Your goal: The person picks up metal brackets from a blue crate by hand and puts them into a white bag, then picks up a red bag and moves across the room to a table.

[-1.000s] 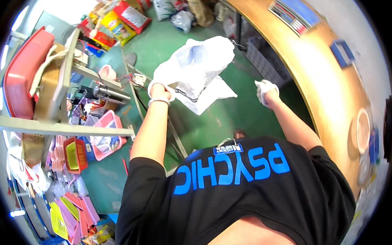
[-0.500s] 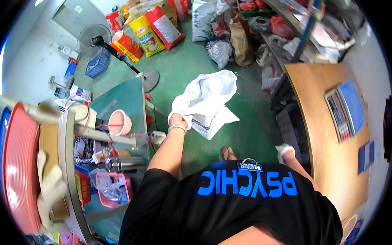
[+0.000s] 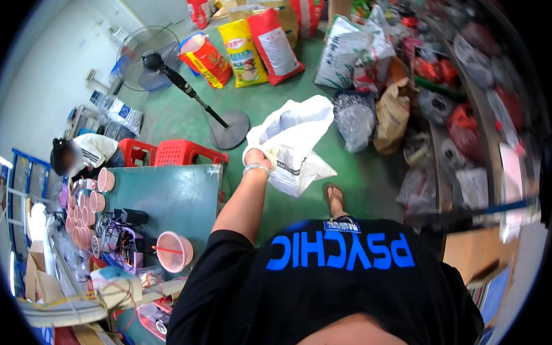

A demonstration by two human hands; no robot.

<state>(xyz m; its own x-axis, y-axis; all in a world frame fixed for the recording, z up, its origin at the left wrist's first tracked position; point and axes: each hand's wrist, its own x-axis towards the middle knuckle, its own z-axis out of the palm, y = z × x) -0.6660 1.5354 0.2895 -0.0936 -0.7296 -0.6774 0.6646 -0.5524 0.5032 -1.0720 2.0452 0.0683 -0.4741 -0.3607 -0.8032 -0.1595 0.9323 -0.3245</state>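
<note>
Pink round plastic tubs (image 3: 81, 237) stand close together at the far left, several of them nested, probably to save room on the green-topped bench (image 3: 166, 187). Beside them, at the bench's far end, a person in a white top (image 3: 100, 149) leans low. Nearer, one larger pink tub (image 3: 174, 260) sits by itself with a thin red stick across its mouth.

Behind the bench stand red plastic stools (image 3: 190, 151) and a black pedestal fan (image 3: 152, 62), whose wide round base seems meant to steady its tall pole. Filled yellow and red sacks (image 3: 242, 56) lean together by the back wall, likely propping each other up.

At the centre, the left hand (image 3: 259, 160) has its grip closed on the gathered edge of a white woven plastic sack (image 3: 299, 127). Held at one side, the sack hangs out in front of the body above the green floor, its mouth gaping. The right hand is out of view, so its grip cannot be told.

Farther right, a brown paper bag (image 3: 391, 119) stands near shelves loaded with plastic-wrapped bundles (image 3: 466, 127).
</note>
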